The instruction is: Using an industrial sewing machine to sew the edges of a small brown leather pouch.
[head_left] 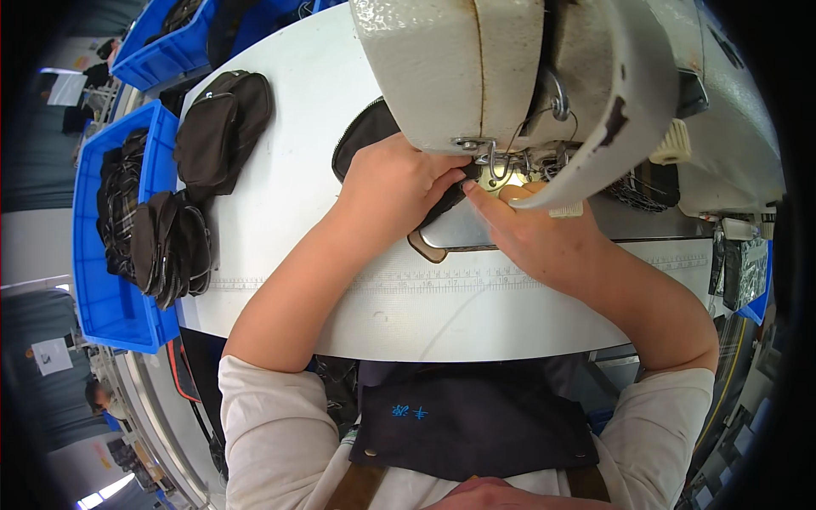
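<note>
A white industrial sewing machine (450,68) stands over the middle of the white table, with its presser foot and needle area lit. A black zippered fabric piece (365,126) lies under the machine head. My left hand (391,183) grips it just left of the needle, fingers bent and pressed together on its edge. My right hand (552,238) is at the lit metal bed right of it, index fingertip touching the black piece, thumb and fingers bent; some fingers are hidden behind the machine's white curved guard (633,102).
Blue bins (154,331) with black items line the table's left side, another at the upper left (132,68). Black pouches (221,127) lie on the white table (399,323). Dark packaged items (739,263) are at the right edge. Another person (100,398) is at the far left.
</note>
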Demonstrator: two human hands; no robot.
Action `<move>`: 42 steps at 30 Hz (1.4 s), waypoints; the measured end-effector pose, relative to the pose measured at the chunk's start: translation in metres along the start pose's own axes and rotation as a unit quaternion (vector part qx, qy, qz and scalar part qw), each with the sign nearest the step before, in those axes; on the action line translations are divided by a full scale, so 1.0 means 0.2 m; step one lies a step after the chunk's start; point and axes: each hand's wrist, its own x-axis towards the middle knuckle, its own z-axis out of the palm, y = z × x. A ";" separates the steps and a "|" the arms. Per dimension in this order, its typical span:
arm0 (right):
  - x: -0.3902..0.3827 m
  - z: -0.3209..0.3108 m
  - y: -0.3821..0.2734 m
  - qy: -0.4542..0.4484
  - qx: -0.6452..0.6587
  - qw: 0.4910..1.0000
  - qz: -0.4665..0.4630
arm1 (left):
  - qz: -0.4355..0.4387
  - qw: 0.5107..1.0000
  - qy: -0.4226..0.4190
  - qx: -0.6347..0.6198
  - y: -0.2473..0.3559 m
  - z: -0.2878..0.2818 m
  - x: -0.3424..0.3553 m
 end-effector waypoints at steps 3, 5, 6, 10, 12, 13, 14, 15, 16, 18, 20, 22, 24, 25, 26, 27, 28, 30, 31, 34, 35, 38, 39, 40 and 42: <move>-0.01 0.02 0.01 0.007 -0.004 1.000 -0.003 | -0.022 1.000 -0.004 0.005 0.02 0.01 0.00; -0.01 0.02 0.01 0.006 0.004 1.000 -0.001 | -0.040 0.999 -0.006 0.007 0.02 0.01 0.00; -0.01 0.02 0.01 0.005 -0.004 1.000 -0.001 | -0.038 0.999 0.001 0.009 0.02 0.02 0.00; -0.02 0.03 0.01 -0.030 -0.073 0.997 -0.013 | -0.043 0.999 0.009 0.006 0.03 0.02 -0.01; -0.02 0.05 0.01 -0.014 -0.046 0.999 0.001 | -0.045 0.999 0.008 0.013 0.04 0.01 0.00; -0.02 0.06 0.01 0.000 -0.021 1.000 0.015 | -0.047 0.999 0.008 0.018 0.04 0.01 0.01; -0.02 0.06 0.02 0.000 -0.020 1.000 0.015 | -0.047 0.999 0.008 0.018 0.06 0.00 0.02; -0.02 0.06 0.02 0.005 -0.012 1.000 0.018 | -0.060 0.998 -0.002 0.029 0.07 0.00 0.02; -0.02 0.06 0.02 0.011 -0.005 1.000 0.022 | -0.073 0.996 -0.013 0.040 0.08 -0.01 0.02; -0.01 0.06 0.02 0.018 -0.015 1.000 0.017 | -0.079 0.996 -0.013 0.040 0.08 -0.01 0.02; -0.01 0.07 0.02 0.025 -0.026 0.999 0.013 | -0.085 0.996 -0.013 0.040 0.08 0.00 0.02; -0.01 0.08 0.03 0.019 -0.038 0.999 0.007 | -0.077 0.997 0.000 0.032 0.06 0.01 0.01; -0.01 0.07 0.03 0.021 -0.035 0.999 0.009 | -0.078 0.996 0.001 0.035 0.06 0.02 0.01; -0.01 0.07 0.03 0.024 -0.032 0.999 0.012 | -0.078 0.996 0.002 0.036 0.06 0.01 0.02; -0.01 0.07 0.03 0.025 -0.032 0.999 0.012 | -0.077 0.996 0.002 0.038 0.06 0.01 0.01; -0.01 0.07 0.03 0.035 -0.033 0.999 0.008 | -0.085 0.996 -0.011 0.027 0.05 0.02 0.01; 0.00 0.07 0.03 0.046 -0.033 0.998 0.005 | -0.093 0.995 -0.024 0.017 0.04 0.01 0.01; 0.01 0.08 0.04 0.070 -0.005 0.998 0.006 | -0.103 0.993 -0.047 -0.028 0.05 -0.05 -0.01; 0.00 0.09 0.05 0.089 0.020 0.996 0.011 | -0.112 0.988 -0.071 -0.078 0.06 -0.08 -0.02; -0.02 0.10 0.04 0.061 0.014 0.998 0.022 | -0.041 0.996 -0.071 -0.044 0.12 -0.13 -0.06; -0.02 0.09 0.03 0.062 0.014 0.998 0.025 | -0.039 0.996 -0.072 -0.044 0.12 -0.14 -0.06; -0.02 0.07 0.04 0.051 0.005 0.999 0.014 | -0.092 0.987 -0.098 -0.090 0.13 -0.16 -0.06; -0.02 0.05 0.04 0.048 0.015 0.999 0.015 | -0.108 0.982 -0.105 -0.117 0.13 -0.16 -0.06; -0.03 0.05 0.03 0.045 0.026 0.999 0.016 | -0.124 0.976 -0.112 -0.143 0.13 -0.16 -0.07; -0.03 0.05 0.02 0.020 0.048 0.999 0.014 | -0.101 0.981 -0.094 -0.133 0.13 -0.14 -0.07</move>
